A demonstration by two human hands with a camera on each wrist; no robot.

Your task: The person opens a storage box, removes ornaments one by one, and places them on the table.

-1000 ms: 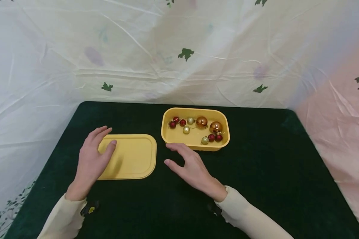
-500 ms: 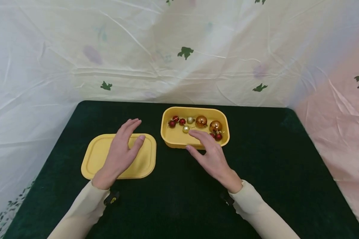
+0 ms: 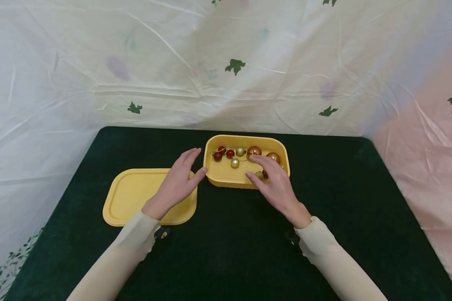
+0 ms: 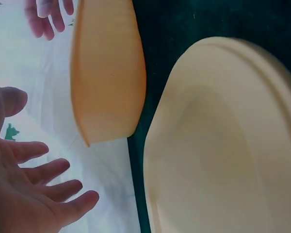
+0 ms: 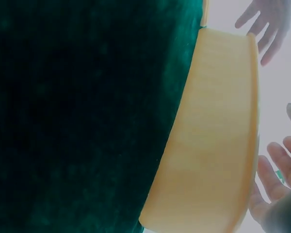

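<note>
A yellow box [image 3: 226, 177] stands at the back middle of the table, holding small red baubles [image 3: 230, 154], gold baubles [image 3: 235, 163] and larger copper-coloured baubles [image 3: 254, 151]. My left hand [image 3: 177, 184], fingers spread and relaxed, hovers over the right part of a flat yellow lid [image 3: 132, 196], its thumb tip close to the box's left end. My right hand [image 3: 276, 188] is above the box's front right part, fingers relaxed and holding nothing; it hides some of the baubles. In the left wrist view the box wall [image 4: 109, 73] lies beyond the left fingers [image 4: 63, 189].
A dark green cloth [image 3: 226, 251] covers the table. Behind it hangs a white curtain [image 3: 173, 62] with green leaf shapes, turning pinkish at the right. The lid lies to the left of the box, with a narrow strip of cloth between them.
Both hands have moved to the right. My left hand has gone across the lid towards the box's left end, and my right hand from the box's front left corner to over its right part.
</note>
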